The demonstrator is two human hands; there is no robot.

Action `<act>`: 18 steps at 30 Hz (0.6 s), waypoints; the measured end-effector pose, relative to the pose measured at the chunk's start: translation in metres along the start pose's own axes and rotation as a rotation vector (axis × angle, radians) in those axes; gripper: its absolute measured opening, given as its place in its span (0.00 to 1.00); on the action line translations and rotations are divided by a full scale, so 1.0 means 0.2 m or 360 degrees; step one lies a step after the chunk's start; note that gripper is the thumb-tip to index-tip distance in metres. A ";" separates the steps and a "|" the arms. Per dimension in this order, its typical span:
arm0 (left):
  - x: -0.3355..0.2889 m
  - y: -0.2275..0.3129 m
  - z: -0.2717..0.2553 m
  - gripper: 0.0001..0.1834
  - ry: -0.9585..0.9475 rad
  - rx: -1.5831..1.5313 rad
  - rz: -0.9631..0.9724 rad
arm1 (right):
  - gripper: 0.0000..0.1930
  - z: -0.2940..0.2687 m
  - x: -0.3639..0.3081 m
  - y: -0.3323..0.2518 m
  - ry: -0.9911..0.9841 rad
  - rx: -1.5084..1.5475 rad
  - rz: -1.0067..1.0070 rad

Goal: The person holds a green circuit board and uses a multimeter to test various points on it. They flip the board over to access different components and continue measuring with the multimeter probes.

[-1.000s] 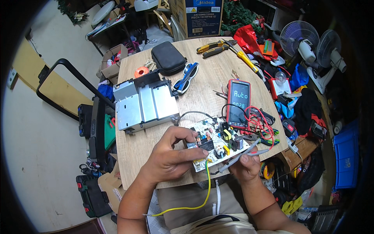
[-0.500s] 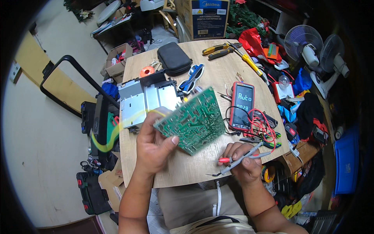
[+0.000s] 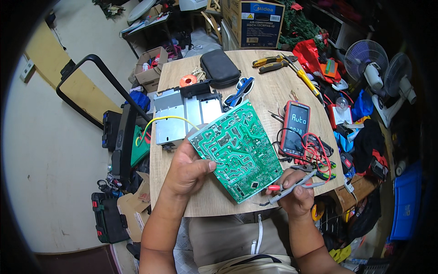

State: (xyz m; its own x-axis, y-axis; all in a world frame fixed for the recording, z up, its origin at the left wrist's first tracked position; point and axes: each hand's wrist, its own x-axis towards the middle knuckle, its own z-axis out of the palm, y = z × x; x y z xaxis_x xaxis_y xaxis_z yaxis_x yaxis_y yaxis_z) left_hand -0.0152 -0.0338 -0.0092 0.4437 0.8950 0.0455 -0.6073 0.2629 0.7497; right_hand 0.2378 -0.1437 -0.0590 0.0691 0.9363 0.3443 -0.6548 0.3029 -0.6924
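Note:
My left hand (image 3: pixel 189 170) grips a green circuit board (image 3: pixel 235 153) by its left edge, thumb on the soldered face. The board is tilted above the table, its traced side toward me. A yellow-green wire (image 3: pixel 166 117) loops off its upper left corner. In my right hand (image 3: pixel 297 194), by the board's lower right corner, are two grey test probes (image 3: pixel 294 186), crossed, one with a red collar and one with a dark bent tip. Whether a tip touches the board I cannot tell. Beyond that hand lies a red multimeter (image 3: pixel 295 128), its screen lit, with red and black leads (image 3: pixel 315 148) tangled beside it.
Behind the board on the wooden table (image 3: pixel 182 203) sits a silver metal casing (image 3: pixel 171 116). Farther back are a black zip case (image 3: pixel 220 68), a solder wire spool (image 3: pixel 188 81), white-and-blue glasses (image 3: pixel 239 91), pliers (image 3: pixel 269 64) and a yellow screwdriver (image 3: pixel 305 80). Fans (image 3: pixel 367 61) stand right.
The board has come down and toward me, turning its soldered face up more squarely. Its lower corner is now close to the probes in my right hand. The view has shifted slightly left.

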 end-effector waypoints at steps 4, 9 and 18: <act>0.00 0.01 -0.01 0.46 -0.0044 0.0008 -0.0080 | 0.16 -0.01 0.00 0.00 0.0007 -0.0024 0.0017; 0.01 0.02 -0.03 0.44 -0.0138 0.0002 -0.0116 | 0.17 -0.01 -0.01 0.00 0.0021 0.0002 0.0029; 0.01 0.01 -0.03 0.42 -0.0104 0.0028 -0.0078 | 0.17 -0.01 -0.01 -0.01 -0.0003 0.0006 0.0062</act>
State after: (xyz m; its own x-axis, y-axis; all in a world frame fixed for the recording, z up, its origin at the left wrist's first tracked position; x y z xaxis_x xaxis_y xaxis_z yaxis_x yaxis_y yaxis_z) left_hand -0.0198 -0.0290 -0.0124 0.5150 0.8557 0.0507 -0.5721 0.2991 0.7637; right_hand 0.2400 -0.1448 -0.0594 0.0420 0.9470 0.3183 -0.6597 0.2656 -0.7031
